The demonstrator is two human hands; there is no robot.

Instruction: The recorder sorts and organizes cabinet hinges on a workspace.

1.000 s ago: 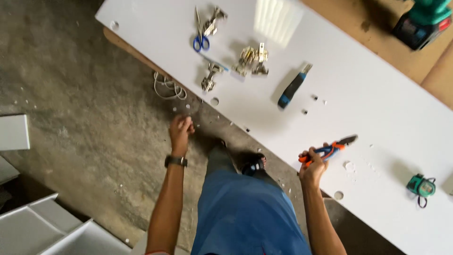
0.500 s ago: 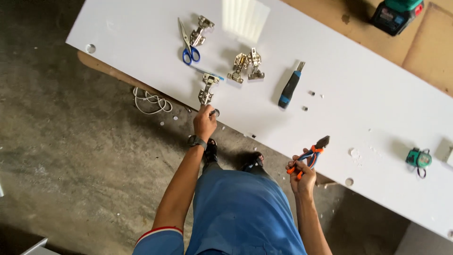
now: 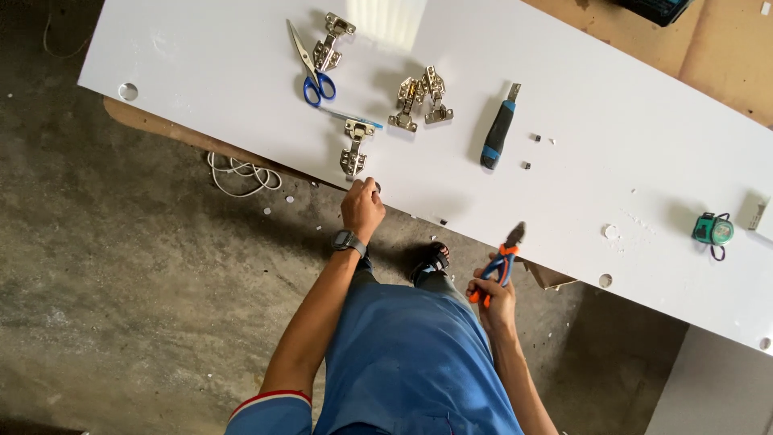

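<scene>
Our left hand point(image 3: 361, 208), closed, touches the counter point(image 3: 201, 72) edge, metal hinge point(image 3: 354, 151) at twelve o'clock; right hand point(image 3: 493, 294) grips pliers point(image 3: 501, 260).

The left hand point(image 3: 361, 207) rested at the white board's point(image 3: 564, 105) near edge, just below a metal hinge point(image 3: 353, 150). The right hand point(image 3: 493, 296) gripped orange-handled pliers point(image 3: 503, 259), jaws pointing toward the board.
</scene>
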